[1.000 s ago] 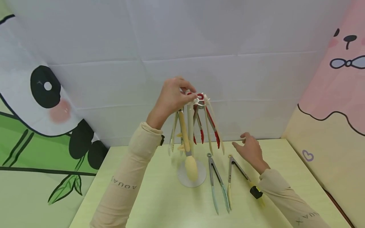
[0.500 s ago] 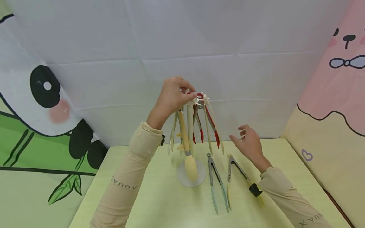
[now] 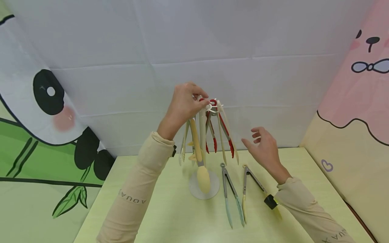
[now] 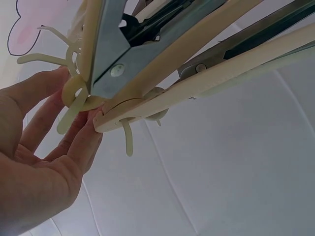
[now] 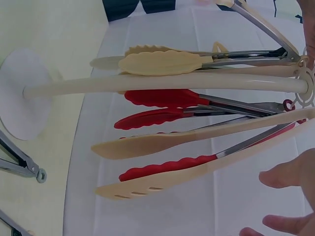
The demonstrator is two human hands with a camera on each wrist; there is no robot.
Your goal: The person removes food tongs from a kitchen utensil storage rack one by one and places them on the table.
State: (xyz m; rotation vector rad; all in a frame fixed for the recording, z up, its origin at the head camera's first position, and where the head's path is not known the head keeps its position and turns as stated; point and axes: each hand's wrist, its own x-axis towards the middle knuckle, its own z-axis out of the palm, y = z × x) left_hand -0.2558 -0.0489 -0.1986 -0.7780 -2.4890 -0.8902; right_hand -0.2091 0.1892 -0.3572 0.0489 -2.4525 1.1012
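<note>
My left hand reaches over the top of a cream utensil stand, its thumb and fingers pinching at the hooked ring. Cream tongs hang at the front of the stand. Red-tipped tongs, a slotted turner and a cream utensil with a long flat head hang on its right side. In the left wrist view a handle end lies against my fingertips, with a hook through its hole. My right hand hovers right of the stand, fingers apart and holding nothing.
On the pale table, mint-tipped tongs and yellow-tipped tongs lie spread to the right of the stand's round base. A black wrist camera overlaps one yellow leg. A white cloth wall stands behind.
My right hand has risen and shifted slightly left, towards the stand. My left hand, the stand and the tongs on the table stay in place.
</note>
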